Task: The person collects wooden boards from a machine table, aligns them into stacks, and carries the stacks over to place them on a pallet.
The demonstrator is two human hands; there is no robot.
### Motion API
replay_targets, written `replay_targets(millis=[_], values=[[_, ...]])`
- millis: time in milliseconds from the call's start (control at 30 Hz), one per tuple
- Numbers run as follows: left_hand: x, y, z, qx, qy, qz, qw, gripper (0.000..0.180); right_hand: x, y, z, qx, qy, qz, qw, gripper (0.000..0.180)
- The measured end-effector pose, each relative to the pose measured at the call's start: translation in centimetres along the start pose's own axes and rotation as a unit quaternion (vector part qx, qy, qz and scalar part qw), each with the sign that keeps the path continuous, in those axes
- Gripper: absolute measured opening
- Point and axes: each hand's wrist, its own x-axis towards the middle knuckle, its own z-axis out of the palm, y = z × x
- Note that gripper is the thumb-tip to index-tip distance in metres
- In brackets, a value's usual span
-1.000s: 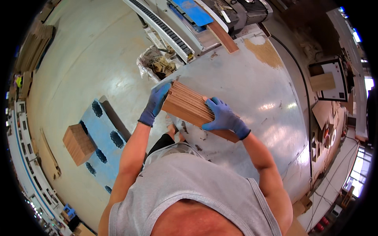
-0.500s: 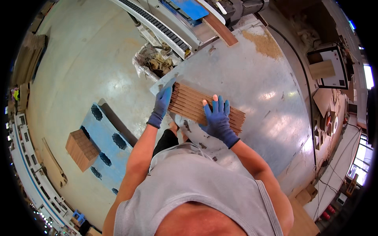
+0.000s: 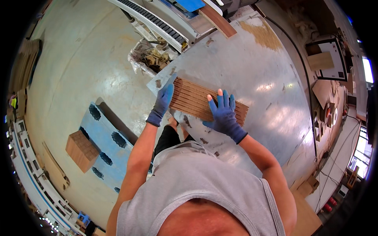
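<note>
A row of brown wooden strips, packed side by side with their narrow edges up, lies on a grey metal worktop. Against the left end of the strips rests my left hand, in a blue glove, its fingers stretched out straight along that end. My right hand, gloved the same way with two bare fingertips, lies on top near the right end. Its fingers are spread and point away from me. Neither hand is wrapped round the strips.
Past the worktop's far edge stand a roller conveyor and a machine with a brown board on it. A bin of scraps sits beside the conveyor. To the left, a wood block stack stands on a blue pallet.
My right hand has shifted slightly right and up over the strips. The left hand stays at their left end, and the strips look more evenly lined up there.
</note>
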Motion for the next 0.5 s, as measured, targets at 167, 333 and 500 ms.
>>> replay_targets(millis=[167,333,500], values=[[0.0,0.0,0.1,-0.011,0.016,0.012,1.000,0.052,0.0,0.3,0.2,-0.002,0.008,-0.011,1.000,0.106],[0.5,-0.7,-1.9,-0.185,0.018,-0.083,0.979,0.058,0.2,0.2,0.2,0.002,0.022,-0.024,0.999,0.103],[0.6,-1.9,-2.5,-0.199,0.014,-0.113,0.973,0.061,0.2,0.2,0.5,0.008,0.035,-0.028,0.999,0.102]])
